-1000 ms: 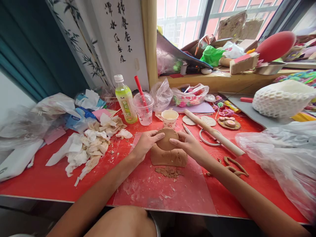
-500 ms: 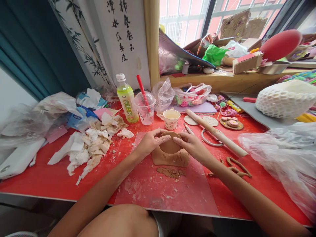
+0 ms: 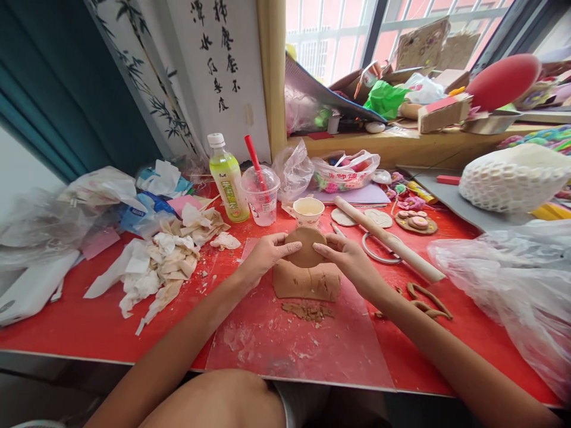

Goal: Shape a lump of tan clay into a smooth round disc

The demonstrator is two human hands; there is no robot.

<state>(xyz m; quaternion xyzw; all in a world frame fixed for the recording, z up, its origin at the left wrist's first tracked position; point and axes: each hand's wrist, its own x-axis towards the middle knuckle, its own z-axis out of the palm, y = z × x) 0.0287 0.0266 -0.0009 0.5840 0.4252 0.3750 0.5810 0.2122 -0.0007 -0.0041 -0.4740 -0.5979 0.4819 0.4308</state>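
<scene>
A round, flat brown clay disc (image 3: 306,249) is held up between my two hands. My left hand (image 3: 270,254) pinches its left edge, thumb on the near face and fingers behind. On the right edge my right hand (image 3: 341,255) grips it the same way. Below and behind the disc lies a thick block of brown clay (image 3: 307,284) on a clear plastic sheet (image 3: 285,351). Crumbled clay scraps (image 3: 307,311) are spread just in front of the block. A paper cup (image 3: 308,211) with pale liquid stands right beyond the disc.
A wooden rolling pin (image 3: 388,238) lies slanted at the right, over a metal ring (image 3: 372,254). Clay coils (image 3: 428,303) rest nearer me. Left stand a drink bottle (image 3: 228,178) and a plastic cup (image 3: 261,196), beside crumpled tissues (image 3: 165,261). Plastic bags (image 3: 513,285) cover the right side.
The clay disc has been raised slightly and tilted more upright, so its face now shows more fully. Both hands keep hold of its edges.
</scene>
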